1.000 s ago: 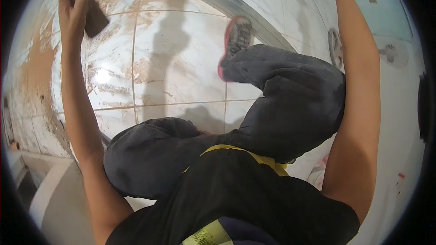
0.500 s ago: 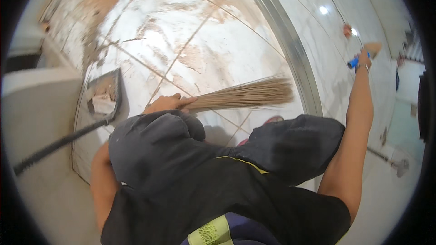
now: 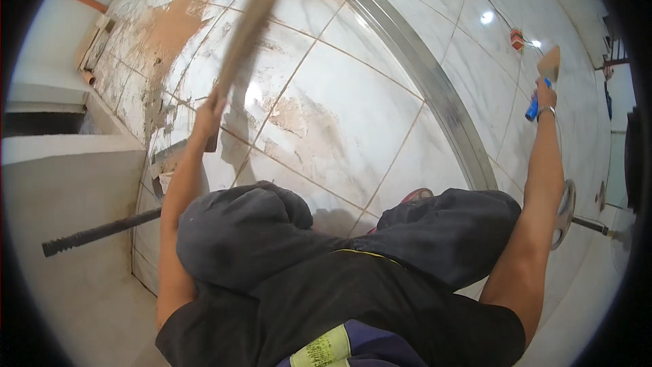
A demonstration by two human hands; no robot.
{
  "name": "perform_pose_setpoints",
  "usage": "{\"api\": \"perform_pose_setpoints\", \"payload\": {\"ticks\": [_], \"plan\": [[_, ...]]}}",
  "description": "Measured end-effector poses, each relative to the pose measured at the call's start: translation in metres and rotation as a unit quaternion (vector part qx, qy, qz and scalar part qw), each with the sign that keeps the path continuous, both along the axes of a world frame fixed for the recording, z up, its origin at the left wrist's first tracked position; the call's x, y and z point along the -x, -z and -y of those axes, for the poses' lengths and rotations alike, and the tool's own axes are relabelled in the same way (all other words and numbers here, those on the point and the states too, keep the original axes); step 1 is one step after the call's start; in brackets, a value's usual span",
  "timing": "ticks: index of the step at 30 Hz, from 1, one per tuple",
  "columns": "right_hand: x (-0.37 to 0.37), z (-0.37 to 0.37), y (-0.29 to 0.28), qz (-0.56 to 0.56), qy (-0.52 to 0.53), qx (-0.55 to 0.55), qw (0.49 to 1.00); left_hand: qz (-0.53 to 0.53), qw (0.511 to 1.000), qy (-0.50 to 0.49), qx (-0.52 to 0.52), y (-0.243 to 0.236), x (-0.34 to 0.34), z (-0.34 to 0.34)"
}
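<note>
My left hand is wrapped round the handle of a stick broom, whose bristles point away from me and are smeared by motion. Its shadow falls on the dusty tiles beside it. Out to the right, my right hand grips a trowel by its blue handle; the pointed blade extends past the fingers. My left forearm hides most of a dustpan, and the pan's long black handle sticks out to the left.
Reddish-brown dirt lies on the marbled floor tiles. A curved-looking metal track crosses the floor. Beyond it, an orange box sits by a cable. A pale ledge stands at left, and a round metal piece is beside my right forearm.
My left hand has moved away from my knee, and the broom has swung from pointing right to pointing far. My forearm now covers much of the dustpan. The right hand still holds the trowel.
</note>
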State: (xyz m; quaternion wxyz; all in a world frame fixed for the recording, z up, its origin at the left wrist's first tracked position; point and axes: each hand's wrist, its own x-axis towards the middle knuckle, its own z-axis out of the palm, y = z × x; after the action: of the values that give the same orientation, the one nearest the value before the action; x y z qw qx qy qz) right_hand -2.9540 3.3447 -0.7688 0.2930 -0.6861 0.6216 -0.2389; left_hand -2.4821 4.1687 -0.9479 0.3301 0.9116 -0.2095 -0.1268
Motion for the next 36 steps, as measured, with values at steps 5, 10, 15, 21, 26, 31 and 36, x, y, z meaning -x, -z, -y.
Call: {"api": "perform_pose_setpoints", "payload": {"ticks": [5, 10, 15, 21, 26, 31, 36], "plan": [[0.045, 0.002, 0.017, -0.025, 0.062, -0.003, 0.998, -0.061, 0.988, -0.137, 0.043, -0.075, 0.061, -0.026], [0.046, 0.017, 0.021, -0.04, 0.061, -0.015, 0.997, -0.038, 0.994, 0.092, 0.045, -0.072, 0.164, -0.087], [-0.005, 0.014, 0.023, 0.006, 0.052, -0.038, 0.998, -0.291, 0.956, -0.016, -0.028, -0.045, 0.195, -0.131], [-0.038, 0.003, 0.011, -0.007, -0.016, 0.002, 1.0, -0.058, 0.993, -0.101, -0.029, -0.056, 0.155, -0.101], [-0.063, -0.032, 0.02, -0.048, -0.036, 0.012, 0.998, -0.031, 0.981, -0.131, 0.137, -0.093, 0.149, -0.049], [-0.032, -0.021, -0.002, -0.144, -0.025, 0.09, 0.985, -0.01, 0.985, 0.14, -0.105, -0.071, 0.099, 0.039], [-0.074, -0.072, -0.024, -0.09, -0.038, 0.071, 0.993, 0.029, 0.992, 0.012, -0.122, 0.02, -0.029, 0.017]]}}
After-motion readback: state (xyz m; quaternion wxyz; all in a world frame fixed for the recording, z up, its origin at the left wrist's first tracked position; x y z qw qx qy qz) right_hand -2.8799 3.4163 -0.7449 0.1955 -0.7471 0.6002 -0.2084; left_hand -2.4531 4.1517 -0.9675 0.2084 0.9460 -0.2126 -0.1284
